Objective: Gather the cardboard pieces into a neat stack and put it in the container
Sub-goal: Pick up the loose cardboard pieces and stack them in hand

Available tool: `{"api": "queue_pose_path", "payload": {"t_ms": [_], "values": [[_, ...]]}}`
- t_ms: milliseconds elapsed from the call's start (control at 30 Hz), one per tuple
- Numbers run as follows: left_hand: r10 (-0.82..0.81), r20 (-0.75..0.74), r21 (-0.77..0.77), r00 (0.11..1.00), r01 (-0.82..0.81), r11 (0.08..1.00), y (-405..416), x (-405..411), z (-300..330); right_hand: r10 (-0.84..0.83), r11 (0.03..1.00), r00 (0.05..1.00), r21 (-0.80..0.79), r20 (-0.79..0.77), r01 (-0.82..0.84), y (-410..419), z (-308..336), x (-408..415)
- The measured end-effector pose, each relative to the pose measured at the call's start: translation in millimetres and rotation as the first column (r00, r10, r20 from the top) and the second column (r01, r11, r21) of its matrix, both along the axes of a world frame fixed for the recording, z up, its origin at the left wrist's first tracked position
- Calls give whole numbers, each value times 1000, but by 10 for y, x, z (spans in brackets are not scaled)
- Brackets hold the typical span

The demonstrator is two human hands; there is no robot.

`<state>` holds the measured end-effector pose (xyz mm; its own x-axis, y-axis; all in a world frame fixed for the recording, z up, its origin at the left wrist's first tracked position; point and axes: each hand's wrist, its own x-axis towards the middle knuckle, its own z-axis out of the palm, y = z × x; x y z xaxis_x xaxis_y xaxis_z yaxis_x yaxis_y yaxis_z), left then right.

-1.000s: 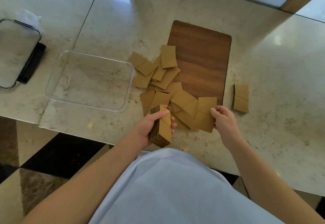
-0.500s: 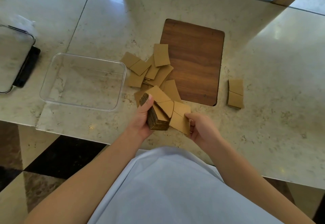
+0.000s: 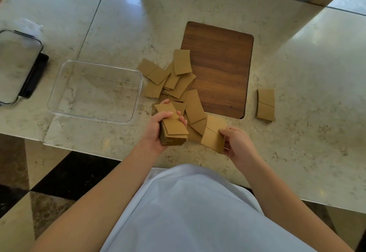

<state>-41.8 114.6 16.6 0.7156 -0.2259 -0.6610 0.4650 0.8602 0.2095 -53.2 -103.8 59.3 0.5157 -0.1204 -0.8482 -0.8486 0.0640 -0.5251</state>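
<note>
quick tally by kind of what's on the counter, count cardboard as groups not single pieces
Cardboard groups: 4: stack in left hand, pieces in right hand, loose pile, small pile
Clear container: 1
Lid: 1
Wooden board: 1
Total: 7

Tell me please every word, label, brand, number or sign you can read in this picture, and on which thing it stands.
None: no readable text shows anywhere.
Cardboard pieces and the stack in the left hand: plain brown.
Pieces in the right hand: plain too.
Container: clear, no label visible.
Wooden board: bare grain only.
Lid at the left: no marking visible.
</note>
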Motion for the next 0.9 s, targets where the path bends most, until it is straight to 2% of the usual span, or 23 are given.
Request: {"api": "queue_pose_path", "payload": {"t_ms": [100, 167, 233, 300, 333, 367, 400, 467, 533, 567, 633, 700, 767, 800, 900], "values": [[-230, 53, 65, 972, 226, 972, 16, -111, -4, -33, 991, 998, 133, 45, 27, 1, 15, -2], [-360, 33, 182, 932, 349, 919, -40, -194, -23, 69, 988, 993, 134, 95, -82, 147, 12, 19], [-407, -24, 240, 913, 401, 884, -78, -234, 3, 297, 954, 941, -85, 163, -287, 373, -16, 36], [-440, -76, 274, 895, 443, 854, -56, -267, 15, 556, 794, 813, -400, 172, -458, 571, -106, 66], [-439, -92, 281, 894, 446, 850, -17, -300, 4, 637, 706, 760, -496, 130, -506, 639, -160, 106], [-416, -98, 274, 904, 426, 862, 33, -340, -10, 684, 649, 725, -521, 79, -555, 684, -195, 164], [-374, -87, 245, 923, 384, 890, 83, -379, -26, 687, 653, 726, -476, 44, -589, 698, -234, 238], [-250, 0, 108, 968, 248, 963, 190, -439, -63, 597, 770, 802, -306, 37, -559, 706, -298, 387], [-167, 100, -15, 981, 169, 985, 292, -485, -65, 557, 791, 827, -353, 80, -499, 763, -406, 473], [-166, 126, -26, 978, 171, 985, 332, -522, -65, 578, 753, 811, -439, 88, -490, 820, -470, 492], [-201, 115, 7, 973, 201, 979, 392, -610, -58, 688, 568, 724, -659, 52, -492, 977, -571, 493], [-234, 72, 27, 969, 233, 972, 425, -680, -57, 839, 321, 545, -813, 5, -486, 1112, -630, 473], [-258, 58, 44, 964, 256, 966, 490, -734, -56, 923, 127, 376, -853, -85, -505, 1221, -676, 474], [-282, 56, 63, 958, 278, 958, 519, -758, -43, 929, 85, 352, -857, -116, -508, 1242, -694, 485], [-426, 55, 190, 903, 409, 892, 617, -825, -32, 924, 64, 364, -893, -115, -445, 1254, -699, 573]]}}
